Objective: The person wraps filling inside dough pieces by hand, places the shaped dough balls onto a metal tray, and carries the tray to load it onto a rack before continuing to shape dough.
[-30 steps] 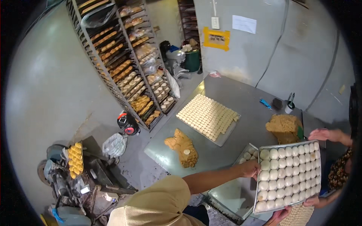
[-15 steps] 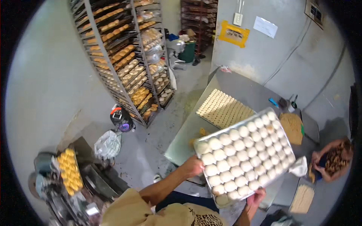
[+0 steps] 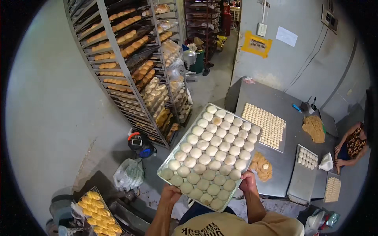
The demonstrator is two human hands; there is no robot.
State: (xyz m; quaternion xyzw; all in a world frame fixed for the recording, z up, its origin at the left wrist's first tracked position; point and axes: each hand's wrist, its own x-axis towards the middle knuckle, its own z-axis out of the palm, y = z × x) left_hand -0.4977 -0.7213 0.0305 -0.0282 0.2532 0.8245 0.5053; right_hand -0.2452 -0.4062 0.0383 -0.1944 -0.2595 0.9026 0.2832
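A metal tray [image 3: 171, 156] filled with rows of pale round dough balls [image 3: 204, 159] is held out in front of me, slanted, above the floor. My left hand [image 3: 171, 194] is closed on its near left edge. My right hand [image 3: 248, 181] grips the right edge near the near corner. Fingers beneath the tray are partly hidden by it. To the right of the tray, a tan mound of filling or crumbs [image 3: 263, 168] lies on the metal table [image 3: 277, 177], with a small pale piece on top.
A tall rack [image 3: 114, 43] of bread trays stands ahead left. On the table are a tray of small dough pieces [image 3: 264, 124] and another tan mound [image 3: 314, 129]. A person [image 3: 350, 151] works at far right. A black container [image 3: 139, 145] and plastic bag [image 3: 129, 173] sit left on the floor.
The tray has swung left, away from over the table and toward the rack, and turned. My view has turned too. Both hands keep hold of the tray.
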